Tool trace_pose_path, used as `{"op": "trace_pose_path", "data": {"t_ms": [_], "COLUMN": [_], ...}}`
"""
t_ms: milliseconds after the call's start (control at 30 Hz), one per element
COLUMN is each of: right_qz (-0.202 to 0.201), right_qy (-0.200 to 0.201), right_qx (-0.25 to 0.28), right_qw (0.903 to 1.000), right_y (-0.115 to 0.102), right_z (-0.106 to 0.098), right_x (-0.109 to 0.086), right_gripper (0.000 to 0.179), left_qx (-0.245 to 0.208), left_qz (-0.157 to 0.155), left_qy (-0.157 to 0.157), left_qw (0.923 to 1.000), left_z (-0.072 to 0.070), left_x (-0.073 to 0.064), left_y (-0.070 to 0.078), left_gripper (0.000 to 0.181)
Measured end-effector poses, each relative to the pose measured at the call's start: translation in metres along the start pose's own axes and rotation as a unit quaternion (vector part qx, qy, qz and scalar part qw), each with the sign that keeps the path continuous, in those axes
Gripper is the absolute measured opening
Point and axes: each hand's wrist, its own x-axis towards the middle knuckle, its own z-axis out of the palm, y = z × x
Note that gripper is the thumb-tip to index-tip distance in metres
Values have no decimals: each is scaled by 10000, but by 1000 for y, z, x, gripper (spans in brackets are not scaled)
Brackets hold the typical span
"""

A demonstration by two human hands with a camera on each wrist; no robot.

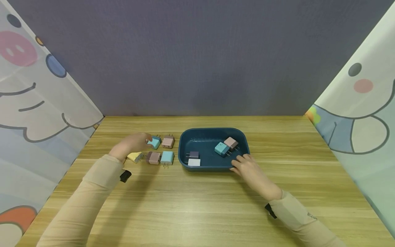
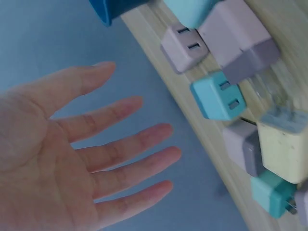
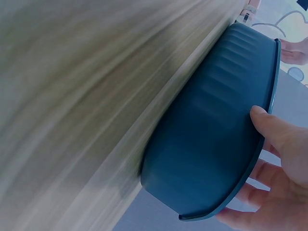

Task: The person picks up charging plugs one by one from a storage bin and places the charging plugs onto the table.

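My left hand (image 1: 132,144) hovers over the left group of USB wall chargers, fingers spread and holding nothing, as the left wrist view confirms. Nearest to it are a turquoise charger (image 1: 155,142) and a yellow charger (image 1: 135,157) partly hidden by the hand. Two pink-and-brown chargers (image 1: 168,141) and a light blue charger (image 1: 167,157) lie beside them. With its thumb outside and fingers over the rim, my right hand (image 1: 250,173) grips the dark blue tray (image 3: 207,125) at its near right corner. Inside the tray are turquoise (image 1: 220,149), pink (image 1: 230,142), dark purple (image 1: 194,154) and white chargers (image 1: 194,162).
The wood-grain table (image 1: 191,202) carries everything. A grey-blue panel (image 1: 197,61) rises along its far edge. Cartoon-printed sheets (image 1: 364,92) flank the table on both sides. More chargers, close together, show in the left wrist view.
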Motion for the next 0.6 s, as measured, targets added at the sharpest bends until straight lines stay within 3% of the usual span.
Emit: {"op": "trace_pose_path", "data": {"t_ms": [600], "right_qz": [39], "right_qy": [-34], "right_qx": [33], "right_qw": [10000], "right_y": [-1], "right_z": [-2], "right_x": [0], "right_gripper": [14], "left_qx": [312], "left_qz": [356], "left_qy": [229], "left_qw": [9986], "left_z": [1], "left_x": [8], "left_y": [36], "left_gripper": [39]}}
